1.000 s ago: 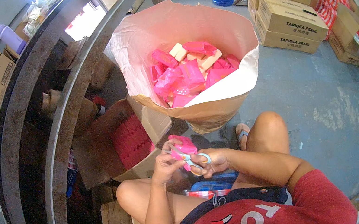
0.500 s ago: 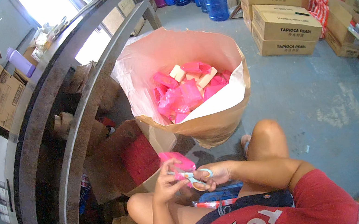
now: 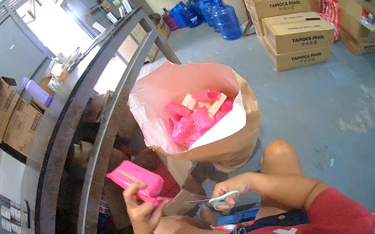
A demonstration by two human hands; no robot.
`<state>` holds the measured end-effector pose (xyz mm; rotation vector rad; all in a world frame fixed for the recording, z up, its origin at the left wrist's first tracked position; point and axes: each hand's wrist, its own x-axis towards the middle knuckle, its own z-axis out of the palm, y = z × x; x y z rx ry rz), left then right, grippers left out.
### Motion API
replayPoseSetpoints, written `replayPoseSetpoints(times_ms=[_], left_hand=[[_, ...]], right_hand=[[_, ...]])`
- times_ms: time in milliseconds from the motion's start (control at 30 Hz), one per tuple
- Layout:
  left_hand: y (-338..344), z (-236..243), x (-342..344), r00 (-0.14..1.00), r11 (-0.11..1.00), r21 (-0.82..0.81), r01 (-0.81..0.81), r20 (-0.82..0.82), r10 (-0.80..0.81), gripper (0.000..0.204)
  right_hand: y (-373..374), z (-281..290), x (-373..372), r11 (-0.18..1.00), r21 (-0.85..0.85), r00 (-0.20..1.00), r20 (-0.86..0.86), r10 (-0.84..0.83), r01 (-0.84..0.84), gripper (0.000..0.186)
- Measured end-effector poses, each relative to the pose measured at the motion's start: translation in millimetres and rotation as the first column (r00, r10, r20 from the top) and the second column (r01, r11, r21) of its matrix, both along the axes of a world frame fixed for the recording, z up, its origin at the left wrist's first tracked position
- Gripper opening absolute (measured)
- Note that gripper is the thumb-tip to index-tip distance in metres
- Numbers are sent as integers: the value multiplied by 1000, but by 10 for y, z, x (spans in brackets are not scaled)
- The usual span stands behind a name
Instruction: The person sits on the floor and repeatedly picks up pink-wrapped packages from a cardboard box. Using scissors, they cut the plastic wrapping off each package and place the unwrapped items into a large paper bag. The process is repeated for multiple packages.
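My left hand (image 3: 142, 209) grips a pink plastic packet (image 3: 139, 177) by its near end, raised left of the big paper sack. In my right hand (image 3: 232, 189) is a pair of scissors (image 3: 218, 200) with light blue handles, fingers in the loops. Their blades point left toward the packet, a small gap away from it. Beyond both hands stands the large brown paper sack (image 3: 236, 147), its mouth wide open. Inside lie pink plastic wrappers (image 3: 201, 119) and several pale cream blocks (image 3: 217, 104).
A grey bench frame (image 3: 100, 153) runs along my left, with an open carton (image 3: 16, 117) and a purple bottle (image 3: 37, 91) beyond it. Stacked cartons (image 3: 299, 33) stand at the back right. Blue water jugs (image 3: 226, 21) line the back. My bent knee (image 3: 279, 154) is beside the sack.
My left hand has moved the pink packet up and left, away from the scissors. The scissors have turned level, apart from the packet. The view has tilted up slightly.
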<state>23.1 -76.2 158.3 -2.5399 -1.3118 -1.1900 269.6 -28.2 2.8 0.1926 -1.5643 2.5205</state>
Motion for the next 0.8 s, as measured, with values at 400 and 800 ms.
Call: replayPoseSetpoints(times_ms=[400,800], left_hand=[[999,499,798,995,981,170,97,-6,-97,21],[1031,396,936,961,985,87,149,223,-165,15]], right_hand=[[-65,1230,464,171,216,219,-219,-951,961,34],[544,1651,181,306,99,316,-115,-942,947,25]])
